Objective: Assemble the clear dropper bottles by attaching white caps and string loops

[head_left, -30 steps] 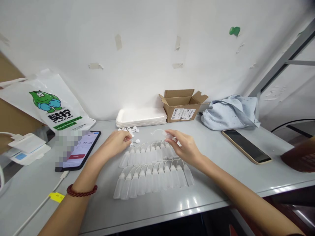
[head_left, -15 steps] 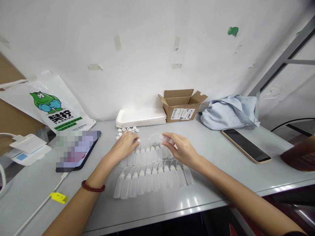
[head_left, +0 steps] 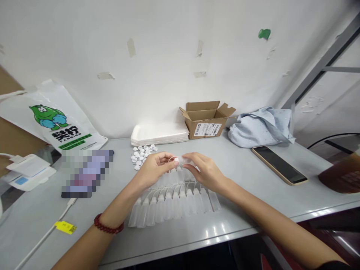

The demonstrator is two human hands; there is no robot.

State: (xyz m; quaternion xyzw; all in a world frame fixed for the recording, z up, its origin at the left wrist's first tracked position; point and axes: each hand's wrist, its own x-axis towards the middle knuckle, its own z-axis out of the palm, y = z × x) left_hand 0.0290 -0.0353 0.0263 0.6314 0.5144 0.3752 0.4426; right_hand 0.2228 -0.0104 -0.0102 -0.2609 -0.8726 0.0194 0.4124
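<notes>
My left hand (head_left: pixel 159 167) pinches a small white cap (head_left: pixel 176 159) between thumb and finger. Against it my right hand (head_left: pixel 204 168) holds a small translucent plastic bottle, mostly covered by my fingers; a thin white tube curves beside it. Below my hands, a front row of translucent bottles (head_left: pixel 168 206) lies side by side, each with a white top and a thin curved tube. A second row (head_left: pixel 160 182) behind them is partly hidden under my hands. Several loose white caps (head_left: pixel 142 153) lie in a pile just past my left hand.
A stack of white trays (head_left: pixel 159 135) and an open cardboard box (head_left: pixel 208 122) stand by the wall. A light blue cloth bag (head_left: pixel 260 129) and a phone (head_left: pixel 279 165) lie to the right. At left are another phone (head_left: pixel 90 174), a white cable (head_left: pixel 42 243) and a plastic bag (head_left: pixel 56 116).
My left hand has moved right from the cap pile, bringing a cap to the bottle in my right hand. The hands now meet, and more of the cap pile shows.
</notes>
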